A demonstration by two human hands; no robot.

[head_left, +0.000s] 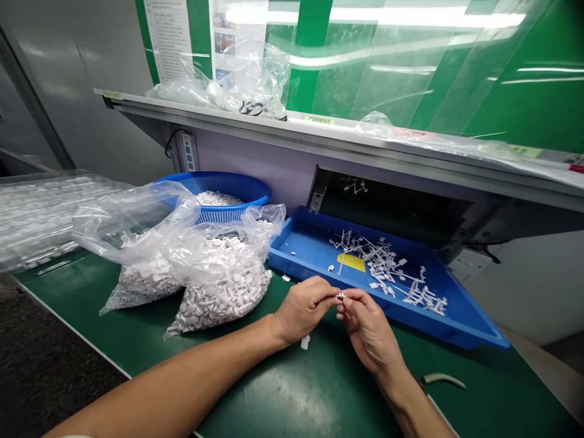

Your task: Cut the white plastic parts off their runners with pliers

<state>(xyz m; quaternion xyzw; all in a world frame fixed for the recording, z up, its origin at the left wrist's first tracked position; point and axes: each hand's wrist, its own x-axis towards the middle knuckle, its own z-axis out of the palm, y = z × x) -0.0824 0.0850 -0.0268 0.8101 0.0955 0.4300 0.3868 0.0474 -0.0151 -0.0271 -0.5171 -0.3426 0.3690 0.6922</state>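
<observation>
A small white plastic part (340, 296) is pinched between the fingertips of my left hand (306, 309) and my right hand (367, 325), just in front of the blue tray. Both hands are closed on it, and fingers cover most of its shape. Under my left wrist a loose white plastic piece (305, 342) lies on the green table mat (283, 395). Another little white piece (286, 278) rests by the tray's near left corner. Inside the blue tray (310, 267) are several thin white plastic sprues (381, 261) and a yellow label (351, 262).
Two clear bags full of white parts, one (223, 292) nearer and one (141, 280) behind, stand to the left. Behind them is a blue basket (246, 207). A curved tool handle (442, 380) lies near my right forearm. A shelf (255, 126) overhangs the table's back.
</observation>
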